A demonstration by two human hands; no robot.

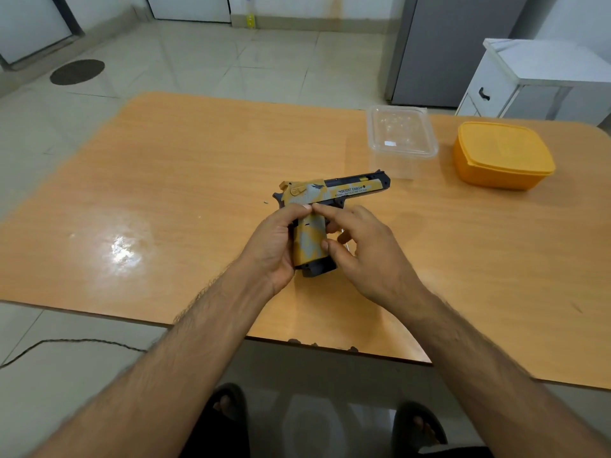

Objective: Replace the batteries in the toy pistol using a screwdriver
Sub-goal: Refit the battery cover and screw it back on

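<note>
The toy pistol (334, 193), yellow and grey with a black slide top and black grip base, is held just above the wooden table (185, 180), barrel pointing right. My left hand (276, 246) grips its handle from the left, thumb on the frame. My right hand (367, 252) is at the handle's right side, its index finger touching the frame near the trigger and its thumb pressing the grip. A thin metal piece shows between my right fingers; I cannot tell what it is. No batteries are visible.
A clear plastic container (401, 133) stands on the table behind the pistol. An orange lidded box (502, 153) sits to its right. A white cabinet (529, 77) and grey fridge (439, 47) stand beyond the table. My sandalled feet show below the near edge.
</note>
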